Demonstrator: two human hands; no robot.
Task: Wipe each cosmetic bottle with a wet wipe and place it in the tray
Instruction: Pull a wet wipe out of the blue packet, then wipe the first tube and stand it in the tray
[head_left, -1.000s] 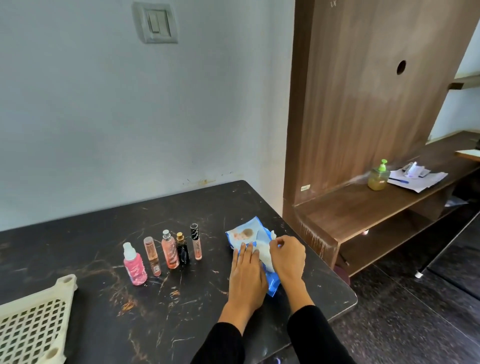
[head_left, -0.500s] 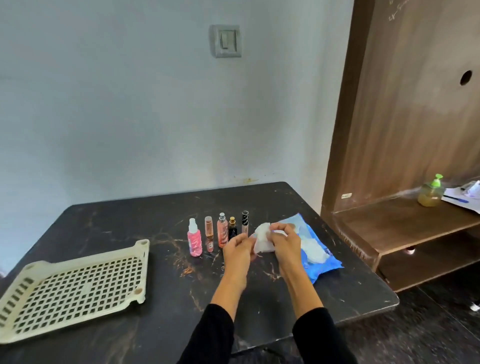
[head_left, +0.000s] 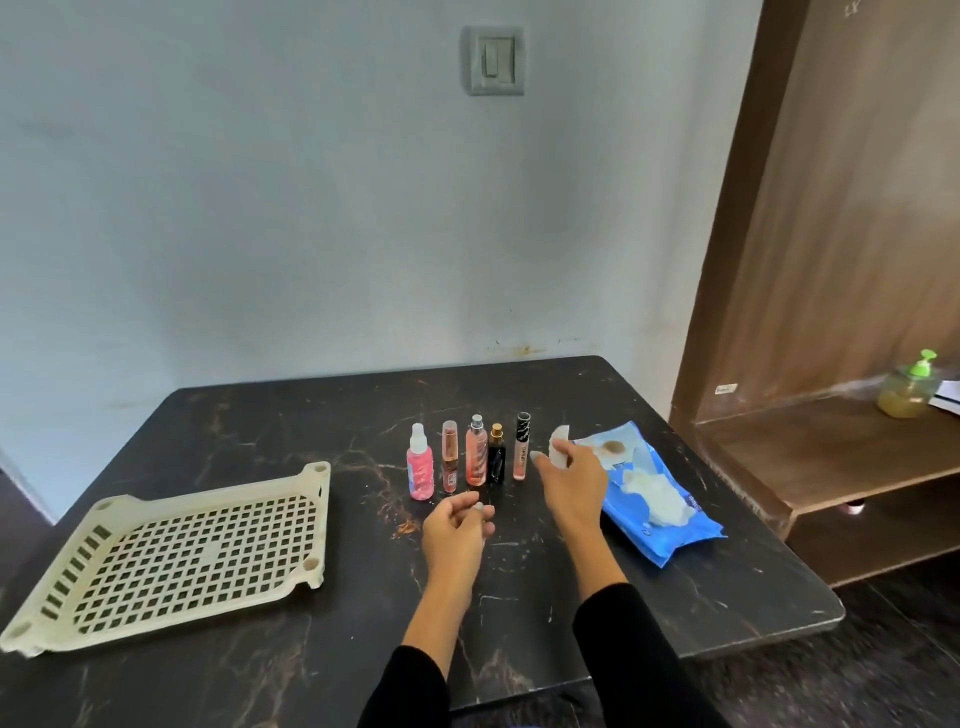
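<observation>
Several small cosmetic bottles stand upright in a row on the dark table: a pink spray bottle (head_left: 420, 470), a peach tube (head_left: 450, 464), a peach spray bottle (head_left: 476, 457), a small black bottle (head_left: 496, 460) and a slim black-capped tube (head_left: 521, 453). My right hand (head_left: 571, 480) holds a white wet wipe (head_left: 560, 453) just right of the slim tube. My left hand (head_left: 457, 527) hovers in front of the row, fingers loosely curled, holding nothing. A cream perforated tray (head_left: 311, 519) lies at the left with nothing in it.
A blue wet-wipe pack (head_left: 691, 530) lies open to the right of my hands, a wipe sticking out. A wooden shelf unit (head_left: 831, 457) stands beyond the table's right edge, with a green-pump soap bottle (head_left: 906, 389). The table (head_left: 519, 613) backs onto a wall.
My right hand has pulled the wipe free of the pack and carried it left toward the bottles. My left hand has let go and dropped back toward me. The view shifted left.
</observation>
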